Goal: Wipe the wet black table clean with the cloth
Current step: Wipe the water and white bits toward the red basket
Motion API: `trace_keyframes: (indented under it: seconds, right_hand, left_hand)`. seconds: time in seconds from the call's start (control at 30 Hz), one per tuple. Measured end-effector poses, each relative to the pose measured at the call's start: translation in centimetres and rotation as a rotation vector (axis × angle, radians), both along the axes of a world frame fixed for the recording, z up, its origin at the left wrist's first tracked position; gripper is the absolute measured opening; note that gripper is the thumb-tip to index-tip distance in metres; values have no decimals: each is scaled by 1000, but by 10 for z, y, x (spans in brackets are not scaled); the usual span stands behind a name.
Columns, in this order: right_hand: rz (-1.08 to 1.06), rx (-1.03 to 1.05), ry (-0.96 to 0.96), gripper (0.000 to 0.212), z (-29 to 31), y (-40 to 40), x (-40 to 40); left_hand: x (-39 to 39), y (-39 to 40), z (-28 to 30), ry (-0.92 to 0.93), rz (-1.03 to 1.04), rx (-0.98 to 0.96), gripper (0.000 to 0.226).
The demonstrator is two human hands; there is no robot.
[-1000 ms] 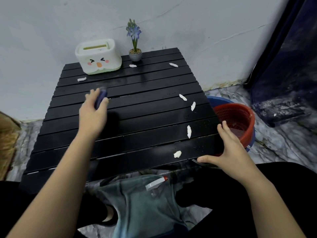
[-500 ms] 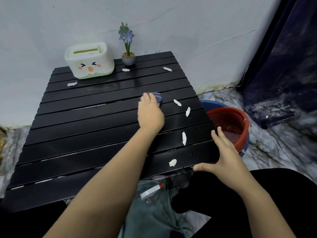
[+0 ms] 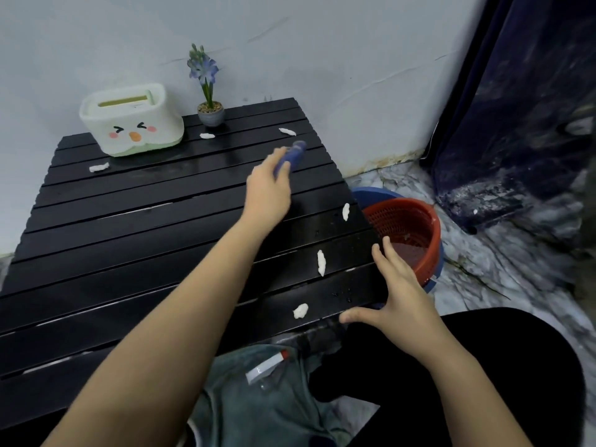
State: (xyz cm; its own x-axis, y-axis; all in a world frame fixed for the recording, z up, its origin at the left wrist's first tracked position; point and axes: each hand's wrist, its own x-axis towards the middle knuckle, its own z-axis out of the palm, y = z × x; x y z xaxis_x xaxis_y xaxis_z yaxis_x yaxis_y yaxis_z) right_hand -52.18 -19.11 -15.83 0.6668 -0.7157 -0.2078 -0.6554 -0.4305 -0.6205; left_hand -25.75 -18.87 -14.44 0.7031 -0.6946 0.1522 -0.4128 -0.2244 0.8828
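The blue cloth, bunched small in the left hand, has swept from the surface's left side over toward its far right corner. White scraps remain along the right edge. The right hand, fingers spread, braces the near right corner.

Home corner: tissue box, potted flower, marble floor.

Black slatted table glistens wet – blue cloth, bunched and blurred, near its far right edge
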Motion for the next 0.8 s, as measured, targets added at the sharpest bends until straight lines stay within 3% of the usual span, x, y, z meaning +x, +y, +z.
trace_keyframes:
  seconds: [0.1, 0.23, 0.33, 0.4, 0.5, 0.6, 0.8]
  right_hand:
    - [2, 1, 1, 134, 0, -2, -1]
    - [5, -3, 5, 136, -3, -4, -1]
    - [4, -3, -4, 136, -2, -3, 0]
    - [-8, -1, -26, 138, -2, -2, -1]
    - [-56, 9, -84, 144, -4, -1, -1]
    - [-137, 27, -113, 147, -8, 6, -4]
    - [-224, -15, -208, 113, -4, 15, -5]
  left_hand:
    - [15, 76, 11, -108, 63, 16, 38]
    - [-1, 174, 0, -87, -178, 98, 47]
    - [-12, 201, -26, -408, -318, 369, 54]
    - [-14, 203, -34, -548, -388, 415, 51]
    - [-8, 220, -30, -478, -472, 381, 47]
    - [-12, 256, -25, -521, -596, 355, 46]
    - [-33, 243, -30, -681, -665, 342, 47]
